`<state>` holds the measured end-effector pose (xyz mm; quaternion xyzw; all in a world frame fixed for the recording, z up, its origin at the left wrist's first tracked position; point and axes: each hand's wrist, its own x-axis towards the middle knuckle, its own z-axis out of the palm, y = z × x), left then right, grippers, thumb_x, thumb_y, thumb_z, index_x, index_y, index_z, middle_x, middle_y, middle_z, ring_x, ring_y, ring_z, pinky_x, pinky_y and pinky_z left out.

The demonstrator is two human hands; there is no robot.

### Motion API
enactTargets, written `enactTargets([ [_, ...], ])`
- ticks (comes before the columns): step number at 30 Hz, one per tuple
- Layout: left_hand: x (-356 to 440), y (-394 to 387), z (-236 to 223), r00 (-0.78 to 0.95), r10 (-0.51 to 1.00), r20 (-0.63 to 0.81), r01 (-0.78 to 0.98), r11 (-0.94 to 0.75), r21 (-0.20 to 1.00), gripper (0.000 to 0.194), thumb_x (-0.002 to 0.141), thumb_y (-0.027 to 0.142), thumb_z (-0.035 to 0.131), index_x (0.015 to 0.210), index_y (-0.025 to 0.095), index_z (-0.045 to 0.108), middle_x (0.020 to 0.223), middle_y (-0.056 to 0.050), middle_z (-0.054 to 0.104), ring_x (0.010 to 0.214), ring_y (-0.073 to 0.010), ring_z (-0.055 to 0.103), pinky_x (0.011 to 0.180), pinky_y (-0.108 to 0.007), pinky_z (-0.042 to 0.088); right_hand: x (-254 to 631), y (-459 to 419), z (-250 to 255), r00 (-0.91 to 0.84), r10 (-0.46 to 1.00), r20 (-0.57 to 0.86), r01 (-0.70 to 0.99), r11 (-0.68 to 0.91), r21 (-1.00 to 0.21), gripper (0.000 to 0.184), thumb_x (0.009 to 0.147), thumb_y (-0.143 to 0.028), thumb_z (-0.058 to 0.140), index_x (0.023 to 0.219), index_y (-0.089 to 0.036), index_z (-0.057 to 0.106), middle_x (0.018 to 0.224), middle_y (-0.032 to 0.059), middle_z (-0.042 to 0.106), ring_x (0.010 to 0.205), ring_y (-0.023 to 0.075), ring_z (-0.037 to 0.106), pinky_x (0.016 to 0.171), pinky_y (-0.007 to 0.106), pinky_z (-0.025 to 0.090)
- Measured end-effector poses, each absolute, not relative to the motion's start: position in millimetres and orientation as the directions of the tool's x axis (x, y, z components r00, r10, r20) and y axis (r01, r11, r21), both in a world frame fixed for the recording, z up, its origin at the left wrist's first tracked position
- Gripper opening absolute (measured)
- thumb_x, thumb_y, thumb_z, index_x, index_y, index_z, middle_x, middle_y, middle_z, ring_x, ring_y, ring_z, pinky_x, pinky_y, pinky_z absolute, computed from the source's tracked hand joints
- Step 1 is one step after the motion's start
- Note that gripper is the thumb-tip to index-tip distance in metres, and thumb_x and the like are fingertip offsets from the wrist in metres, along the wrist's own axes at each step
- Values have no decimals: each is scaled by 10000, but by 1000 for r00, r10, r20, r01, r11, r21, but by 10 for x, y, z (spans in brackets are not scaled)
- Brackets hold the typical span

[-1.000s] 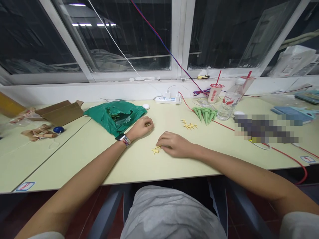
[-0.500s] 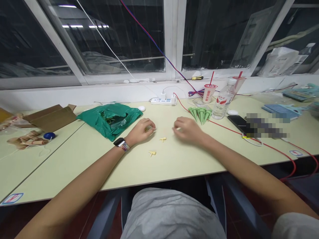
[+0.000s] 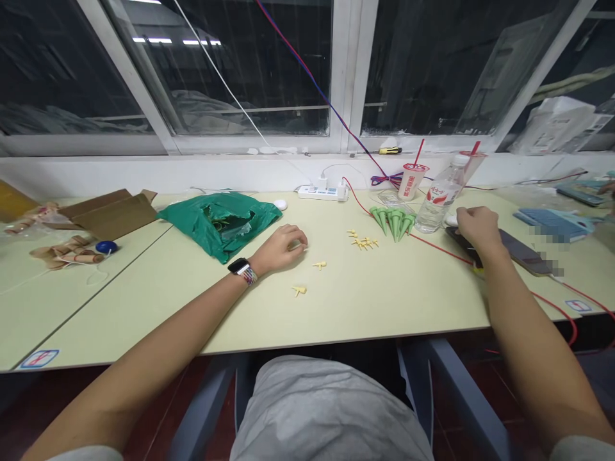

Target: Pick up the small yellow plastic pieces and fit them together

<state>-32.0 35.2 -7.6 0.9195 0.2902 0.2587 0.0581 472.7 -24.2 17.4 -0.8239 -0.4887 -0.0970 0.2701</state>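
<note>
My left hand (image 3: 282, 247) rests on the pale table (image 3: 365, 301) beside a green plastic bag (image 3: 221, 219), its fingers curled shut; what they hold, if anything, is hidden. Two small yellow plastic pieces (image 3: 298, 291) (image 3: 319, 264) lie just right of it. My right hand (image 3: 475, 225) is stretched far to the right, fingers bent down onto a dark phone (image 3: 516, 251) by the water bottle (image 3: 438, 198). A cluster of small yellow pieces (image 3: 362, 241) and a bunch of green cones (image 3: 394, 221) lie between the hands.
A red cable (image 3: 435, 247) runs across the table to a white power strip (image 3: 322, 191). Two cups with red straws (image 3: 412, 179) stand at the back. A cardboard box (image 3: 111, 212) and brown rolls (image 3: 67, 251) sit at the left. Blue items (image 3: 550, 221) lie far right.
My right hand left the yellow pieces near the table's middle and swung right to the phone. The left hand stayed curled in place. Two yellow pieces now lie apart on the table.
</note>
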Motion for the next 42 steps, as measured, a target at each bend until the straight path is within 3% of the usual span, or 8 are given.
enactTargets([
  [4,-312,353,-71,697,565,441,503,-824,260,136,946,257,550,949,206,675,978,-76,681,944,-256,598,912,-415,458,4362,-288,251,533,754,384,814,-333,-476,356,965,-289,474,775,-136,733,738,170,681,697,228,520,684,376,315],
  [8,-317,369,-80,700,559,445,498,-828,257,147,964,275,551,949,204,679,987,-76,690,946,-254,603,917,-415,458,3655,-362,229,-27,976,217,874,128,-469,318,900,-296,522,598,-201,549,564,3,500,617,172,479,623,298,306],
  [11,-322,368,-81,701,561,441,505,-826,249,154,970,268,543,953,200,680,984,-76,686,949,-250,603,917,-407,455,3039,-423,225,-404,901,157,749,424,-510,244,906,-307,563,698,-186,601,676,-5,603,654,147,513,633,270,330],
  [15,-320,350,-71,701,565,435,508,-824,252,142,959,259,549,954,201,679,979,-72,682,951,-249,605,907,-395,458,2432,-456,285,-592,802,80,668,544,-507,110,886,-214,596,861,-188,701,867,22,718,724,139,575,657,259,350],
  [21,-306,334,-76,706,552,445,496,-833,246,136,958,238,544,961,199,675,986,-71,696,973,-255,608,918,-401,455,2135,-379,163,-558,817,148,739,570,-360,65,861,-249,660,897,-198,677,901,39,712,731,160,562,628,278,316],
  [32,-289,341,-81,716,534,450,478,-845,242,124,961,229,551,954,197,671,970,-63,701,946,-245,610,906,-399,452,2072,-313,-82,-558,790,254,726,613,-312,193,961,-284,600,1114,-244,710,1095,63,671,819,182,610,698,294,363],
  [38,-270,267,-32,701,525,483,457,-850,261,122,975,271,563,991,206,665,998,-65,699,958,-241,624,905,-400,463,2078,-291,-116,-451,841,299,612,535,-582,107,882,-188,612,984,-205,638,894,21,693,773,166,623,673,278,399],
  [42,-185,96,16,674,472,568,383,-881,277,160,957,334,646,1058,211,635,1013,-65,696,955,-234,643,895,-395,487,2049,-266,-131,-346,913,215,199,295,-935,182,838,-312,715,939,-211,603,805,-6,703,656,156,678,664,295,514],
])
